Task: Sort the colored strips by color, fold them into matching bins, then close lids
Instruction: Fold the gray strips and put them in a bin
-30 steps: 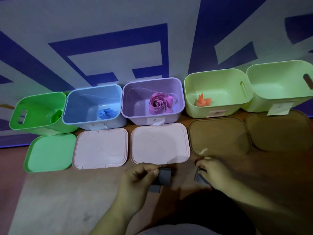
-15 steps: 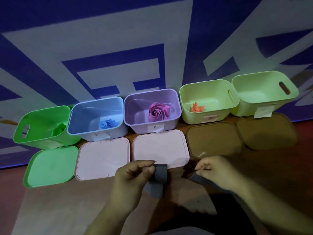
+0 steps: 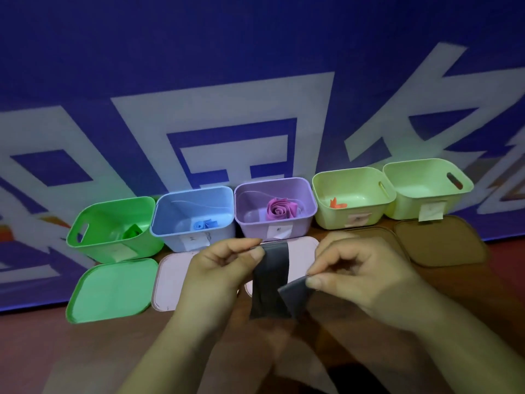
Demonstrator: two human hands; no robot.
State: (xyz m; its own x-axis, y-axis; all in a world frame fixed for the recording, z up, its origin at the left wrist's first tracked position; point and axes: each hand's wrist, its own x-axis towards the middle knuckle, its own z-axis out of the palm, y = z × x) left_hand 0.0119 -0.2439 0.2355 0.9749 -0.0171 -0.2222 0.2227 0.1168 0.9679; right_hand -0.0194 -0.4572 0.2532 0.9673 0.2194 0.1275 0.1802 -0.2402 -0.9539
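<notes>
I'm seeing both hands raised over the desk (image 3: 71, 351), in front of the bin row. The left hand (image 3: 218, 268) is pinching one end of a dark grey strip (image 3: 271, 268) between thumb and forefinger. The right hand (image 3: 363, 277) is pinching the other end the same way, lower and just beside it. The strip is hanging folded between them, off the desk, covering part of a pink lid (image 3: 301, 248).

Five open bins are sitting along a blue-and-white banner (image 3: 255, 81):
- The green bin (image 3: 93, 245) is tilting toward me and holding a green strip (image 3: 132, 231).
- The blue bin (image 3: 196, 191) is holding a rolled blue strip (image 3: 204, 224).
- The purple bin (image 3: 301, 231) is holding a rolled magenta strip (image 3: 279, 209).
- The pale green bin (image 3: 326, 220) is holding an orange strip (image 3: 336, 204).
- I'm not spotting any strip in the far-right pale green bin (image 3: 403, 209).

All lids are lying flat in front of their bins: a green lid (image 3: 110, 291), a second pink lid (image 3: 170, 277) partly behind the left hand, and two brown lids (image 3: 443, 243).
</notes>
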